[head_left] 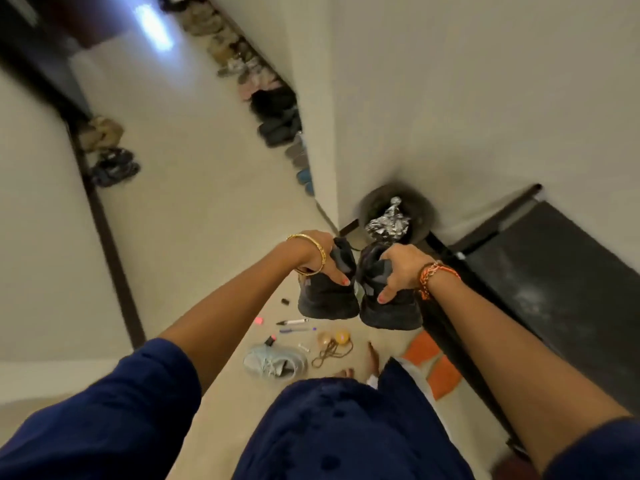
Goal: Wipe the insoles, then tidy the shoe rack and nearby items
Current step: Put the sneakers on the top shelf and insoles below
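Dark blue sleeves [114,410] and clothing fill the foreground, both forearms extended over the floor [194,237]. Left hand [313,258], wearing a gold bangle, has its fingers curled into the collar of one black sneaker [329,299], thumb pressed on the outside; right hand [398,268], with an orange thread bracelet, grips the second black sneaker [391,310] the same way. Both shoes hang clear of the floor, side by side and nearly touching, a carrying hold that likely keeps the pair together for return to storage. Insoles are not visible, so their state cannot be confirmed. On the floor below, from the left: a light blue sneaker [275,362] on its side, a marker, two pens [294,325], a coiled brown lace [330,351], two small round objects, then orange cloths [433,362] beside a dark mat [554,289]. A bin [394,216] holding crumpled foil stands in the corner beyond the hands. Rows of shoes [263,95] line the wall further off, blurred. Loose items remain scattered, so tidying appears incomplete.
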